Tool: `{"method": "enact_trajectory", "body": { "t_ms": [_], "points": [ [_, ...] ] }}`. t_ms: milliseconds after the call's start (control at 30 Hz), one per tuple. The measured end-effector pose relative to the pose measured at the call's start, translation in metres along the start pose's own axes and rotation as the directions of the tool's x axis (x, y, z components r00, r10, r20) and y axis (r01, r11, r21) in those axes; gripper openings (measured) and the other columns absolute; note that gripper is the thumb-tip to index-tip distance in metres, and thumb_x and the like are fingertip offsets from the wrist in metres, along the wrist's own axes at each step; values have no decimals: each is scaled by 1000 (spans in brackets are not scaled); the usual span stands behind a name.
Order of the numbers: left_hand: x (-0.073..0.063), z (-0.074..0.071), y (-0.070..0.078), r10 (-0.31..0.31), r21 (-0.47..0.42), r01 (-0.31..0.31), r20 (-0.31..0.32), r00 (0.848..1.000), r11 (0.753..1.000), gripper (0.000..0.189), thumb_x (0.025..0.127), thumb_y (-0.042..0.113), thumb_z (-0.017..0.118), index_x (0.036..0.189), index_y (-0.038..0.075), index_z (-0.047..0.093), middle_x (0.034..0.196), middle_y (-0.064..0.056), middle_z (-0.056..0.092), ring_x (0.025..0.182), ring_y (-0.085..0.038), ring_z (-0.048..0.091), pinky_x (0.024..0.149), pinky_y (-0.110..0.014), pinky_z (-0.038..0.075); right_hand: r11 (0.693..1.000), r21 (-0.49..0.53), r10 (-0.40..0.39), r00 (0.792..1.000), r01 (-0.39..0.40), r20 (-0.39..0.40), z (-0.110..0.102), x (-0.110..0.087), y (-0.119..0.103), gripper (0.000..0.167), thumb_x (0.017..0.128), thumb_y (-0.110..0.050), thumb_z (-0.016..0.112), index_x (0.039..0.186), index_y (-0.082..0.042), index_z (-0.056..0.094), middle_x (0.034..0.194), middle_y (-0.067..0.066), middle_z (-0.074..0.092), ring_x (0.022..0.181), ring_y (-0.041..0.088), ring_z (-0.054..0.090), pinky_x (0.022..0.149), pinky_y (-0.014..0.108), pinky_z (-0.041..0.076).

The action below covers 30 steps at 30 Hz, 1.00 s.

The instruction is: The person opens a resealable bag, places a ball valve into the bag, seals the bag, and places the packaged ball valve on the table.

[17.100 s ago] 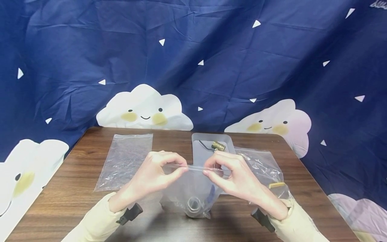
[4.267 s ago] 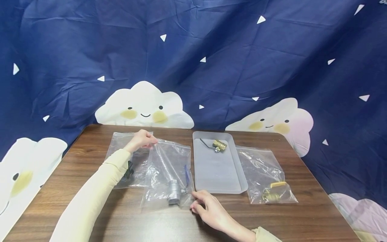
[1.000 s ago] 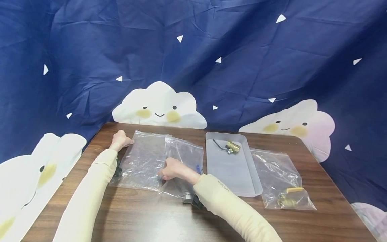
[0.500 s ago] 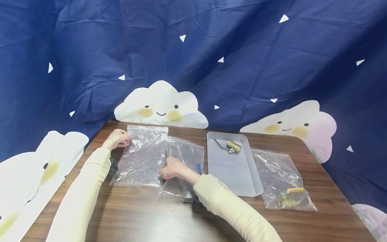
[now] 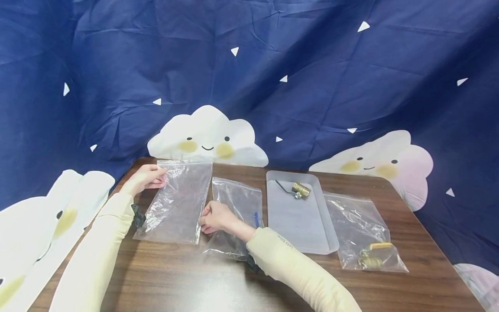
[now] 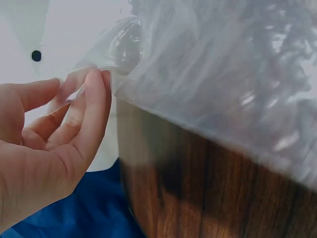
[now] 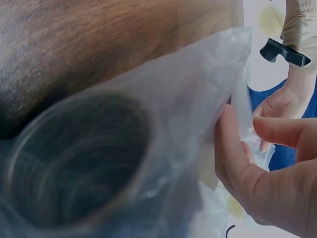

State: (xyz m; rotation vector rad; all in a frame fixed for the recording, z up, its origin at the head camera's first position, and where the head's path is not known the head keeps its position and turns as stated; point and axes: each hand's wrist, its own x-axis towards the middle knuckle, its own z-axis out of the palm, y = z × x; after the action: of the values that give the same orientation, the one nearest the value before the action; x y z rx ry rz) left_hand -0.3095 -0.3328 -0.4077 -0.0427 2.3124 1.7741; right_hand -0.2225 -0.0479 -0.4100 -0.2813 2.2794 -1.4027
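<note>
In the head view, my left hand [image 5: 147, 178] pinches the upper left corner of a flat clear zip bag [image 5: 179, 203]. That bag's corner [image 6: 130, 47] shows at the fingers in the left wrist view. My right hand [image 5: 218, 219] pinches the bag's right edge lower down, its forearm crossing a second zip bag [image 5: 235, 190]. A blue handle [image 5: 256, 219] shows inside that second bag; the sleeve hides most of the valve there. Close to the right wrist camera, the round open end of the valve [image 7: 81, 163] appears through plastic.
A grey plastic tray [image 5: 298, 229] holds a brass ball valve [image 5: 301, 190] with a dark lever. To its right lies another zip bag [image 5: 352, 216] containing a brass valve with a yellow handle [image 5: 380, 245]. All lie on a wooden table [image 5: 187, 277] before a blue curtain.
Over the last second the flat zip bag has shifted left and slightly back with my left hand. Earlier, both hands held the second bag's top edge; it now lies beside the tray.
</note>
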Motion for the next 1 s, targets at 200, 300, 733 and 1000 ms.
{"method": "enact_trajectory", "body": {
  "t_ms": [200, 300, 733, 1000],
  "points": [
    [-3, -5, 6, 11, -14, -11, 13, 1000, 1000, 28, 102, 17, 53, 120, -4, 47, 76, 11, 70, 69, -2, 68, 74, -18, 59, 998, 47, -35, 999, 35, -3, -1, -3, -5, 16, 86, 2, 70, 91, 2, 55, 79, 18, 70, 73, 32, 75, 61, 27, 62],
    [-5, -7, 7, 10, -26, -10, 16, 1000, 1000, 31, 101, 18, 56, 123, -2, 46, 77, 12, 72, 70, -2, 70, 73, -18, 60, 996, 79, -43, 999, 42, 12, -3, -6, -6, 16, 84, 5, 70, 91, 2, 56, 77, 17, 69, 68, 28, 74, 60, 27, 62],
    [-12, 4, 19, 21, 68, -25, 72, 997, 997, 56, 102, 27, 55, 143, -9, 41, 81, 13, 67, 73, -3, 69, 75, -19, 59, 987, 132, -107, 988, 92, 114, -26, -38, -4, 13, 85, 6, 68, 89, 3, 56, 72, 8, 64, 60, 14, 66, 63, 29, 62],
    [-16, 21, 26, 76, 131, -100, 177, 981, 986, 50, 103, 27, 51, 138, -9, 49, 82, 11, 68, 76, -3, 68, 77, -22, 59, 985, 95, -155, 980, 143, 123, -44, -64, 10, 11, 87, 2, 68, 91, 4, 59, 77, 10, 66, 63, 13, 69, 65, 29, 63]
  ]
}}
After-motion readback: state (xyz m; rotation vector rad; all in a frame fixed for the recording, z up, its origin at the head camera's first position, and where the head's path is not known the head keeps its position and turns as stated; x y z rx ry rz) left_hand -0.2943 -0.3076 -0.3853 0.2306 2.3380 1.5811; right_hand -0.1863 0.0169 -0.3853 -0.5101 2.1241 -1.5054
